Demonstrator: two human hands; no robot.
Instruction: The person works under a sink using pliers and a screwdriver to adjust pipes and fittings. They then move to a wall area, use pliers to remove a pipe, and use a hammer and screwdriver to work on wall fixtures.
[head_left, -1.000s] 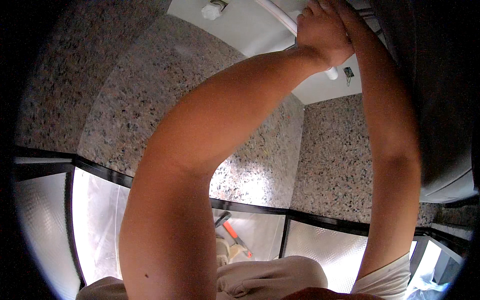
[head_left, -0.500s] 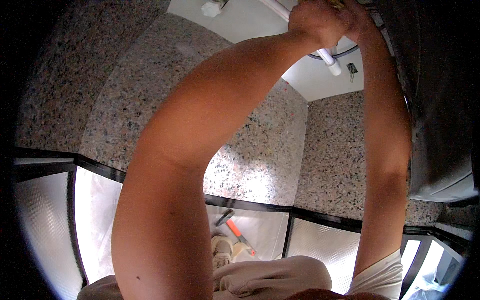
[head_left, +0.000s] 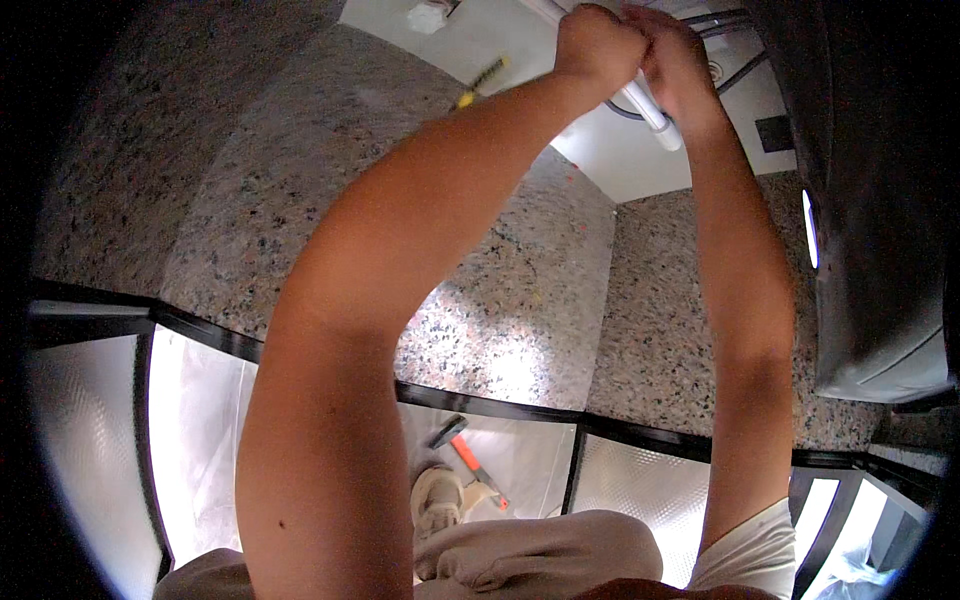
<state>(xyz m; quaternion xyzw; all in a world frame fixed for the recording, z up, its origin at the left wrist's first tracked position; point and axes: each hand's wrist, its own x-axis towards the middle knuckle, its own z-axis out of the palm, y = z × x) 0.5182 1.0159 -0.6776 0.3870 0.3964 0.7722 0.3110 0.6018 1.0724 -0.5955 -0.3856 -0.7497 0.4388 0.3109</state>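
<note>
Both my arms reach up to the pale ledge (head_left: 700,165) at the top, above speckled granite. My left hand (head_left: 600,48) is closed in a fist against my right hand (head_left: 682,62), whose fingers are curled. What lies between the fingers is hidden. A glossy white tube (head_left: 650,112) with a capped end runs behind and below my hands. Dark cables (head_left: 742,72) loop beside my right hand. On the ledge edge left of my hands lies a slim yellow-and-black tool (head_left: 484,82), partly covered by my left forearm; its kind is unclear.
A large dark grey panel (head_left: 880,300) hangs close on the right. Granite walls (head_left: 520,280) stand ahead. Below, black-framed textured panels (head_left: 640,490) line the opening. A hammer with an orange-and-black handle (head_left: 466,455) lies on the floor near my shoe (head_left: 437,495). A small dark square (head_left: 774,134) sits on the ledge.
My hands have shifted slightly left, and my right forearm has swung inward. The yellow-and-black tool now shows on the ledge edge; earlier something yellow showed at my hands.
</note>
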